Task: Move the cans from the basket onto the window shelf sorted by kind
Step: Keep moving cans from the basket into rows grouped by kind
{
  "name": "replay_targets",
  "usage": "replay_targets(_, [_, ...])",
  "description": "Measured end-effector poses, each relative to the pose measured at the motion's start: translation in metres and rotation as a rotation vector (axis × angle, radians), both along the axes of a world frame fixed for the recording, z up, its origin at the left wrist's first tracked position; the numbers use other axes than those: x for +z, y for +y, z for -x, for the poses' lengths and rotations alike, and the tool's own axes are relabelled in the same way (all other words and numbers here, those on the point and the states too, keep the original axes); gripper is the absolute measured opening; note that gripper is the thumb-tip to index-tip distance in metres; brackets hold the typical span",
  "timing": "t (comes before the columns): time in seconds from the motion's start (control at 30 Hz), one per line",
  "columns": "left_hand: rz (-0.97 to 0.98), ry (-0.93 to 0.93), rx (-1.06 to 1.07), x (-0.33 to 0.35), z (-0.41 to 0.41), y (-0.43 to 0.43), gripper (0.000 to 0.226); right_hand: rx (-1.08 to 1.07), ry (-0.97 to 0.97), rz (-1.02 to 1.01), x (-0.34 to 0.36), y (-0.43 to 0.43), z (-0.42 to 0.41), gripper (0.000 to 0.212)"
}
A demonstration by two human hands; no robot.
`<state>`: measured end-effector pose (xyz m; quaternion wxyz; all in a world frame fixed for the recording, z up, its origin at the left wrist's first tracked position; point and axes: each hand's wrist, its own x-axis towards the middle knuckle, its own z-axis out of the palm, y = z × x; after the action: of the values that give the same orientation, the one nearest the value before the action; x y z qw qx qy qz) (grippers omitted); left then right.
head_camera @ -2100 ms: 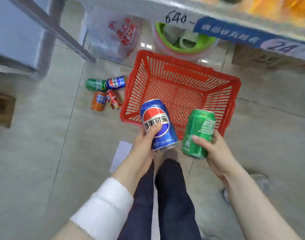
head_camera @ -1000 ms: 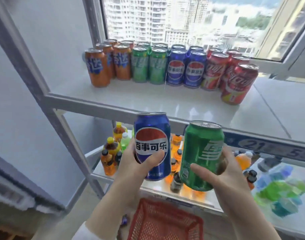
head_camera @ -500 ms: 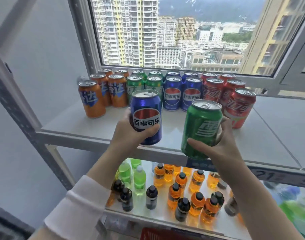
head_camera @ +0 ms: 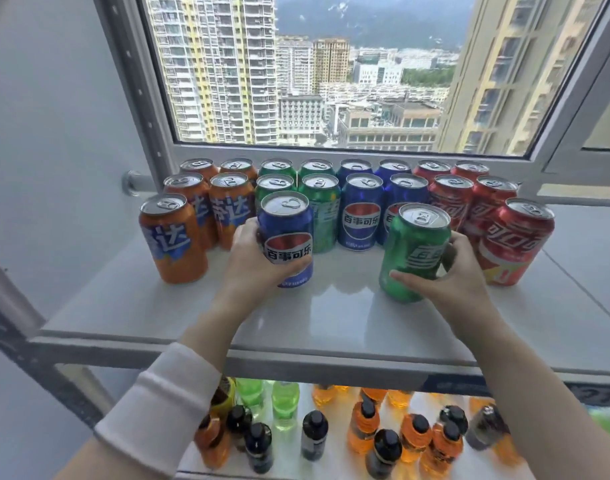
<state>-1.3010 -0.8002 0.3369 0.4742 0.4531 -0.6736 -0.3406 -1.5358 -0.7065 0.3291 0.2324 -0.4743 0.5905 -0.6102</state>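
A blue can (head_camera: pixel 287 239) was gripped by the left hand (head_camera: pixel 253 261) and a green can (head_camera: pixel 412 252) by the right hand (head_camera: pixel 450 275), both over the window shelf (head_camera: pixel 331 317).

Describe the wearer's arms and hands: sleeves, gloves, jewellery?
The left arm wears a white long sleeve, its cuff ending partway up the forearm and leaving the wrist uncovered. The right forearm has no sleeve in view. The left hand and right hand are both ungloved; no rings, watch or wristbands are visible.
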Motion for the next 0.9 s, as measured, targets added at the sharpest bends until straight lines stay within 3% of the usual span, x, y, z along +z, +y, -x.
replay_targets(0.17, [-0.024,-0.056,0.006,0.001,-0.011,-0.020,0.080,-0.061,-0.013,-0.020,-0.002,-0.011,0.016,0.072])
replay_targets(0.53, [-0.036,-0.063,-0.016,-0.007,-0.023,-0.035,0.066,-0.020,0.027,-0.057,-0.002,-0.027,0.033,0.075])
replay_targets(0.9, [-0.070,-0.026,-0.044,-0.007,-0.022,-0.034,0.066,0.019,0.038,-0.078,-0.004,-0.034,0.042,0.079])
